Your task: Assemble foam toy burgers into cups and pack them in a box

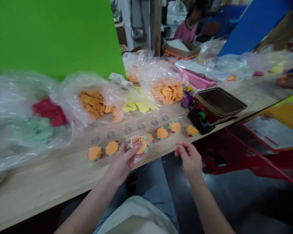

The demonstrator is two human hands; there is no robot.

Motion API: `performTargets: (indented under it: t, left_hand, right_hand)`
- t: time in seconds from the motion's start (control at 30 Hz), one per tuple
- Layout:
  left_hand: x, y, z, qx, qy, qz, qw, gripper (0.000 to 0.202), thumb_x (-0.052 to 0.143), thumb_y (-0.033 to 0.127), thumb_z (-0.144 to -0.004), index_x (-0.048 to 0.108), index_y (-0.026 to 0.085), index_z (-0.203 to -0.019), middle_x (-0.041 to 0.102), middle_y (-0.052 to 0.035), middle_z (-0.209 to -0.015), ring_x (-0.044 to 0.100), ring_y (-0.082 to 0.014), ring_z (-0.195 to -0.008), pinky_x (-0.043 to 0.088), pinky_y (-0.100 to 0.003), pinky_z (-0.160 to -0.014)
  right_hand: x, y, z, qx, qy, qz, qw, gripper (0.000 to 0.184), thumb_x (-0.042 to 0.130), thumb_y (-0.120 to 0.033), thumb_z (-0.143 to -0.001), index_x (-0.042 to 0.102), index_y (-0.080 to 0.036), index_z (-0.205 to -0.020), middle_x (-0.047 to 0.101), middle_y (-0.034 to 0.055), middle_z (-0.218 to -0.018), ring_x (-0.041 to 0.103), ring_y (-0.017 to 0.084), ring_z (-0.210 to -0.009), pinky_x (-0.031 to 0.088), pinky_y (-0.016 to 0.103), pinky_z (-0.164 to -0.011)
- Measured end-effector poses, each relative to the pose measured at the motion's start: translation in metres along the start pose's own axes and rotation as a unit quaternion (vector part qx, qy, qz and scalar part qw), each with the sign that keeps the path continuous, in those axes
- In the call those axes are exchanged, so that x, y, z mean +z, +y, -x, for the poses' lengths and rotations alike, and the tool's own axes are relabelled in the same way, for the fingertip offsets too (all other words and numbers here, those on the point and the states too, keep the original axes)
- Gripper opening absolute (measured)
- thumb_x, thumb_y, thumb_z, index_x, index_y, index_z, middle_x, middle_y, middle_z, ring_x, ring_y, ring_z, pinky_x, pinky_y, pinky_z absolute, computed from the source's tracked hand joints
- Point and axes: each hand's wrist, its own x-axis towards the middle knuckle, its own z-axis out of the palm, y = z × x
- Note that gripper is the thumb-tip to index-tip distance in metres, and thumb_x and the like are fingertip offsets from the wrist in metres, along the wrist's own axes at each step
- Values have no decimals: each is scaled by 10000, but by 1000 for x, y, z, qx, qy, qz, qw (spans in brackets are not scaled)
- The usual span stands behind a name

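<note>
My left hand (pixel 122 162) pinches a small clear packet holding an orange burger-shaped foam toy (pixel 138 144) just above the table's front edge. My right hand (pixel 189 157) hovers beyond the edge to the right, its fingers curled together; whether they hold anything is not visible. A row of similar orange burger toys (pixel 162 133) lies along the wooden table (pixel 51 182), with small clear squares (pixel 127 129) behind them.
Clear plastic bags hold orange foam discs (pixel 94 104), yellow pieces (pixel 136 105), red pieces (pixel 48 112) and more orange discs (pixel 167 92). A brown tray (pixel 219 102) and black tape dispenser (pixel 199 118) stand right. A green board (pixel 53 35) leans behind. Another person sits far back.
</note>
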Motion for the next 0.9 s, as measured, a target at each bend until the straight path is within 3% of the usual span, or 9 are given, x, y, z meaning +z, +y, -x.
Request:
performTargets:
  t: [0.07,0.13,0.23,0.33,0.47,0.6,0.73,0.8,0.9]
  left_hand:
    - [-6,4,4,13,-3,12,1000,331,674,163,-693,548,188,-998,633,-29,-999,633,-120,-777,543,-241,-708]
    - [-13,8,11,29,-18,14,999,322,660,176,-711,545,191,-1011,627,-30,-1005,626,-126,-800,538,-251,-714]
    - [-26,15,21,50,-40,18,998,351,647,183,-725,523,209,-1052,613,-33,-1024,618,-135,-823,528,-265,-722]
    - [-40,19,28,70,-49,27,996,387,640,189,-732,497,225,-1090,592,-38,-1068,607,-145,-868,514,-280,-751]
    - [-52,21,33,81,-50,34,995,400,639,201,-733,481,223,-1101,573,-48,-1101,588,-166,-929,497,-297,-777]
    - [-52,24,41,92,-51,19,994,441,664,203,-707,473,216,-1104,587,-52,-1067,584,-177,-935,493,-280,-751]
    - [-54,27,44,115,-51,13,992,457,665,194,-702,471,210,-1115,586,-60,-1073,573,-183,-960,488,-269,-753]
    - [-59,28,42,128,-33,30,991,440,650,210,-719,472,216,-1121,575,-60,-1102,573,-171,-951,486,-272,-765]
    - [-69,26,40,154,5,46,987,426,640,233,-728,475,229,-1121,557,-55,-1131,568,-164,-946,485,-284,-773]
  right_hand:
    - [37,-28,33,-45,-132,1,990,223,530,-283,-795,603,-205,-991,613,-3,-712,564,116,-613,467,237,-612]
    - [68,-49,52,-73,-205,-10,976,394,517,-255,-809,493,-243,-1202,624,-16,-720,576,114,-634,474,237,-642]
    - [95,-62,60,-76,-241,-26,967,576,508,-240,-821,282,-261,-1350,609,-40,-691,570,107,-636,473,238,-662]
    - [106,-63,62,-77,-258,-12,963,587,508,-232,-821,265,-259,-1354,589,-47,-675,556,103,-631,461,236,-659]
    - [113,-63,70,-64,-252,-5,966,602,505,-225,-814,247,-242,-1358,579,-47,-661,548,107,-622,453,239,-643]
    - [121,-64,72,-21,-257,-21,966,608,521,-263,-808,244,-241,-1348,566,-48,-651,541,114,-606,459,253,-629]
    - [121,-58,63,7,-286,-10,958,599,569,-344,-763,328,-204,-1292,599,6,-782,564,142,-674,475,275,-617]
    - [117,-57,65,-37,-222,56,973,538,598,-358,-730,434,-179,-1211,605,48,-883,570,174,-779,475,307,-676]
    - [114,-62,80,-119,-75,169,976,244,580,-335,-752,606,-172,-932,618,61,-845,556,180,-769,453,317,-712]
